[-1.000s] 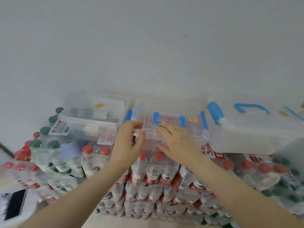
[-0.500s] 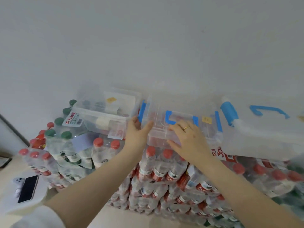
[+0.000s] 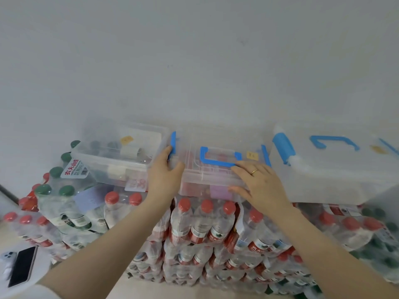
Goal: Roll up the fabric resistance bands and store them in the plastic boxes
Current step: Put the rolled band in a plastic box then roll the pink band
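A clear plastic box (image 3: 216,169) with a blue handle (image 3: 218,157) on its lid sits on top of stacked packs of water bottles (image 3: 200,225), against a pale wall (image 3: 194,61). The person's left hand (image 3: 165,175) is at the box's nine o'clock end, fingers up beside the blue latch (image 3: 173,143) and thumb spread over the near corner of the lid, gripping that end. The right hand (image 3: 262,186), wearing a ring (image 3: 254,172), lies over the box's near edge at about four o'clock from the handle: fingers flat on the lid, thumb hooked down the front wall, so it clasps the rim. Both forearms reach up from the bottom of the view.

Through the box's front wall a pink shape and a pale purple shape (image 3: 220,192) show dimly; whether these are rolled bands cannot be told.

At nine o'clock from the held box, touching or just beside it, stands a second clear box (image 3: 121,156) holding small blurred items. At three o'clock lies a larger frosted box (image 3: 336,169) with its own blue handle and latch.

The bottle packs have red caps in the middle and right, and green caps (image 3: 56,171) toward ten o'clock. Far down at seven o'clock, a phone (image 3: 21,266) lies on a white surface.
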Demonstrator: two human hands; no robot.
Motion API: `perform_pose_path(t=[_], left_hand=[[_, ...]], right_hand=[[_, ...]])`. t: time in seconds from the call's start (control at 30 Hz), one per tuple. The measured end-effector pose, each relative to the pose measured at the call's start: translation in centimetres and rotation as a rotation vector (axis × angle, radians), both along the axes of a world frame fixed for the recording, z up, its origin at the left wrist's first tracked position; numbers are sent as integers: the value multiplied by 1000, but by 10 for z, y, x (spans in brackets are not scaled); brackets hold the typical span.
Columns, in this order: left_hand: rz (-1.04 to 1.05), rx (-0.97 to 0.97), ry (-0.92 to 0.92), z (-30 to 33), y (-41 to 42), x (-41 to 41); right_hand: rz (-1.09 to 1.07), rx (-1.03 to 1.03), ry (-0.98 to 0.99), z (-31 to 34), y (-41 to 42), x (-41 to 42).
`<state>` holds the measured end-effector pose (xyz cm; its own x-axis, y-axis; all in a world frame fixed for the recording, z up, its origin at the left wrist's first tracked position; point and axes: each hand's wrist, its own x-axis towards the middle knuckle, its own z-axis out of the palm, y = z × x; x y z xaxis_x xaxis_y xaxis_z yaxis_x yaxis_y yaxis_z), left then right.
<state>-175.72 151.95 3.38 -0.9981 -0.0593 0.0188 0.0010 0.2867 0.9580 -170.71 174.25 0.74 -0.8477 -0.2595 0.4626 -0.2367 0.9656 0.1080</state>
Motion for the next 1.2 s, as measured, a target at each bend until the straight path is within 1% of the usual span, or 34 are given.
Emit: perform_pose_path(t=[0.17,0.3,0.43,0.53,0.7,0.87,1.0,1.07,1.13,1.2], left_hand=[[38,-70,6,8,4,-8],[40,-95,6,19,8,-13],[-60,-148,-79,30,14,-28],[-87,-159,-86,36,21,-41],[-66,-309,-13,30,19,-48],[-120,-488,28,26,17,-47],[-213,-623,76,22,13,-51],[-254,-686,200,21,10,-46],[-327,-687,340,23,7,-38],[-430,-673,392,24,3,-31]], right_hand=[[43,50,66,6,3,-14],[71,82,80,8,10,-25],[74,30,42,5,16,-29],[89,-25,4,9,19,-32],[88,-29,-18,9,16,-31],[67,-41,-38,10,13,-29],[18,-65,-54,10,7,-22],[11,-67,-50,8,4,-20],[10,-106,-23,6,-1,-21],[-14,-140,5,4,-8,-21]])
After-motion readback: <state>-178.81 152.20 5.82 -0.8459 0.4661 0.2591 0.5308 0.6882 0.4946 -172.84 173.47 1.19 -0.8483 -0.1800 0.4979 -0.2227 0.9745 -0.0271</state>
